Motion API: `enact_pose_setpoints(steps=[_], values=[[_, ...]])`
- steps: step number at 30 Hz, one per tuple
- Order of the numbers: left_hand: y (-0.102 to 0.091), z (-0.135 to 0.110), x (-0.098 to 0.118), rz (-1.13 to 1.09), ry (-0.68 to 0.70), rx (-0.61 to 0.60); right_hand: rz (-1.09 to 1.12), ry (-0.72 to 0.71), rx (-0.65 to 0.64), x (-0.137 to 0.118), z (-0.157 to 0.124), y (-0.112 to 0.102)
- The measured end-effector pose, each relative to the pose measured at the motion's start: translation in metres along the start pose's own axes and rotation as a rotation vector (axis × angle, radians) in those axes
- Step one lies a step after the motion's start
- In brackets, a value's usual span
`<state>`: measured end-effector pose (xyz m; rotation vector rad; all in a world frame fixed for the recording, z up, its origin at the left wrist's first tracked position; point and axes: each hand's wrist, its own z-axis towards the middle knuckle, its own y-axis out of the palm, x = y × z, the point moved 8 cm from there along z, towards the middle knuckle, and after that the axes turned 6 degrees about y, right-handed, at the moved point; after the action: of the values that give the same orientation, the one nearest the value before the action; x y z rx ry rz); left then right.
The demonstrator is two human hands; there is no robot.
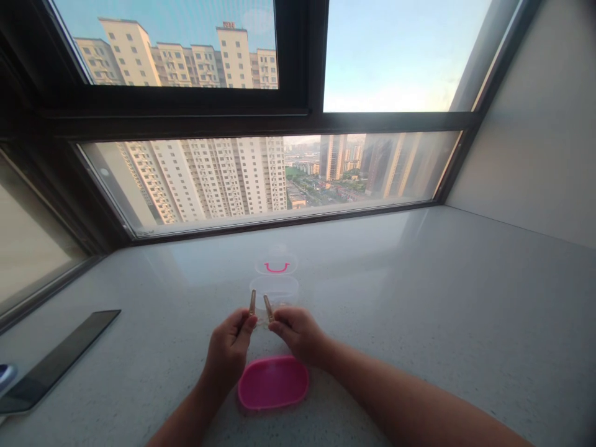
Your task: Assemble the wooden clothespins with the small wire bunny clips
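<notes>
My left hand (234,338) is closed, its thumb and fingers pinching a slim golden-brown stick-like piece (252,302) that points up. In the same way my right hand (298,332) pinches a second slim golden-brown piece (268,307), tilted slightly to the left. The two pieces stand apart, side by side; their exact kind is too small to make out. Just below the hands lies a bright pink oval tray (273,383) with a raised rim. Beyond the hands is a clear plastic container (274,287), partly hidden, with a clear lid bearing a pink handle (277,268).
A pale speckled sill (395,310) runs under everything. A dark flat device (60,363) lies at the left, with a bluish round object (6,374) at the frame's edge. Behind stands a dark-framed window (302,124); a white wall (544,143) bounds the right.
</notes>
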<state>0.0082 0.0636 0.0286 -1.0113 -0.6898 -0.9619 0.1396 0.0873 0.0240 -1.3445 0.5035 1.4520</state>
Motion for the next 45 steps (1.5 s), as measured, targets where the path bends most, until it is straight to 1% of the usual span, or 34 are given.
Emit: enact_pose_setpoints(steps=[7, 15, 22, 30, 36, 41, 45], values=[[0.002, -0.001, 0.004, -0.029, 0.009, 0.021, 0.032, 0.033, -0.026, 0.005, 0.001, 0.003], [0.004, -0.002, 0.0, -0.069, -0.01, 0.018, 0.064, 0.039, -0.018, 0.011, 0.003, 0.002], [0.012, -0.002, -0.001, -0.088, -0.029, -0.102, 0.118, 0.035, -0.009, 0.013, 0.003, 0.003], [0.015, -0.002, 0.002, -0.087, 0.03, -0.149, 0.104, 0.05, 0.009, 0.015, 0.001, 0.002], [0.018, -0.005, 0.007, -0.119, 0.028, -0.169, 0.086, 0.056, 0.004, 0.013, 0.002, 0.003], [0.024, -0.006, 0.007, -0.097, 0.056, -0.24, 0.096, 0.044, -0.027, 0.014, 0.004, 0.006], [0.027, -0.008, 0.003, -0.123, 0.007, -0.288, 0.1, 0.039, -0.065, 0.014, 0.003, 0.008]])
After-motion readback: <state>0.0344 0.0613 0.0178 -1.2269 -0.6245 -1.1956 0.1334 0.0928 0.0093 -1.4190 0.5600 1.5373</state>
